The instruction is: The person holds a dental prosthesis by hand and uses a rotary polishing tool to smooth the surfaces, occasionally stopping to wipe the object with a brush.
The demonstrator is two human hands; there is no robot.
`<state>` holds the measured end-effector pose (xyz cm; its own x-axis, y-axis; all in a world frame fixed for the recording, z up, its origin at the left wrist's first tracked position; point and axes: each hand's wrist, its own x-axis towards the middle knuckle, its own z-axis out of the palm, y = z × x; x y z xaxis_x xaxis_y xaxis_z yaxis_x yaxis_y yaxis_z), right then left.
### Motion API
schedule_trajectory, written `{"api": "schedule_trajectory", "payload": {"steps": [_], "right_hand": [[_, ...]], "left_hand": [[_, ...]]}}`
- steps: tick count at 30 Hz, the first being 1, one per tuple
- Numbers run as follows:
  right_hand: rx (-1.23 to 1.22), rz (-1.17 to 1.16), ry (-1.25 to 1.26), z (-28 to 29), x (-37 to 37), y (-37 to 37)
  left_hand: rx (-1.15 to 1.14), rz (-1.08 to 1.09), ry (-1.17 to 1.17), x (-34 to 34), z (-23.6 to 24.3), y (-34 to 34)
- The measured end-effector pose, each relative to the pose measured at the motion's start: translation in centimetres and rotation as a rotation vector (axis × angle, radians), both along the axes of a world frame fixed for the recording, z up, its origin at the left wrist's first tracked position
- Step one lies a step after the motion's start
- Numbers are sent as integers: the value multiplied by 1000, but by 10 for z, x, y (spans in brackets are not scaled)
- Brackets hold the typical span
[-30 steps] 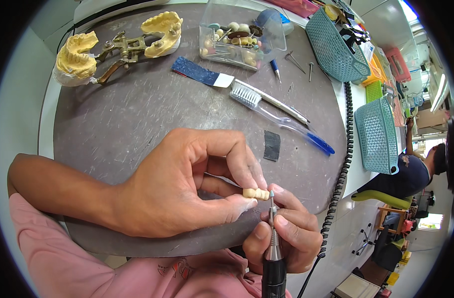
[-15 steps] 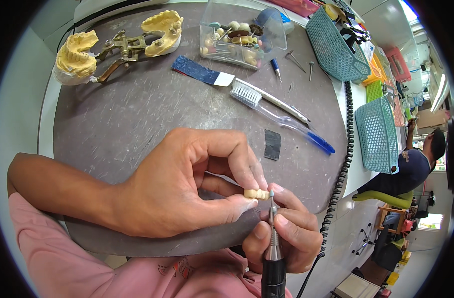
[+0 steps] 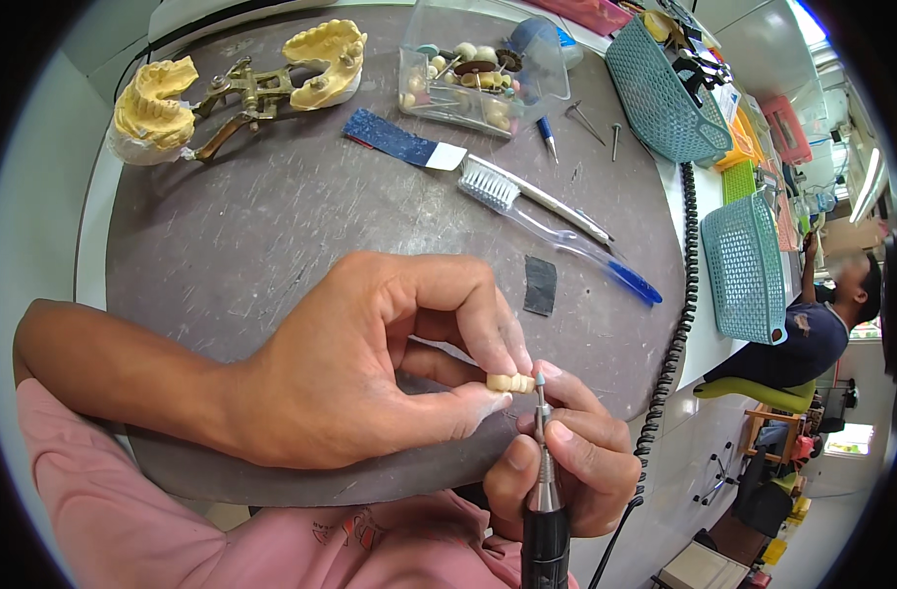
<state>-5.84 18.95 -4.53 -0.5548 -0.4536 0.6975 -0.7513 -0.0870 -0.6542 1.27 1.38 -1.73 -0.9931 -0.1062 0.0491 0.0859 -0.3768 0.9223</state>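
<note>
Between the thumb and fingertips of my left hand (image 3: 370,368) is a small cream-coloured dental bridge (image 3: 508,383), a short row of joined tooth shapes. My right hand (image 3: 576,456) grips a rotary handpiece (image 3: 545,491) with a black body and a metal nose, its fingers wrapped round the nose. The pale blue-green pointed tip (image 3: 540,379) of the handpiece is up against the right end of the bridge; whether it touches I cannot tell. Some right fingers lie behind the handpiece, close to the bridge.
Yellow dental casts (image 3: 154,103) sit on a brass articulator (image 3: 237,93) at the far left. A clear box (image 3: 439,108) of burs and polishing heads stands at the back. A toothbrush (image 3: 566,240), sandpaper pieces (image 3: 540,285) and blue baskets (image 3: 743,275) lie rightward. A coiled cord (image 3: 686,265) edges the table. Another person (image 3: 812,329) sits far right.
Both hands, the bridge and the handpiece have shifted very slightly to the right in the picture. The holds are unchanged. The other person's head has turned.
</note>
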Motion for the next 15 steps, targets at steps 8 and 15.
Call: {"api": "schedule_trajectory", "payload": {"steps": [8, 15], "right_hand": [[46, 3, 29, 5, 1, 0], [25, 11, 17, 2, -1, -2]], "left_hand": [[-11, 8, 12, 0, -1, 1], [-31, 11, 17, -1, -1, 0]]}}
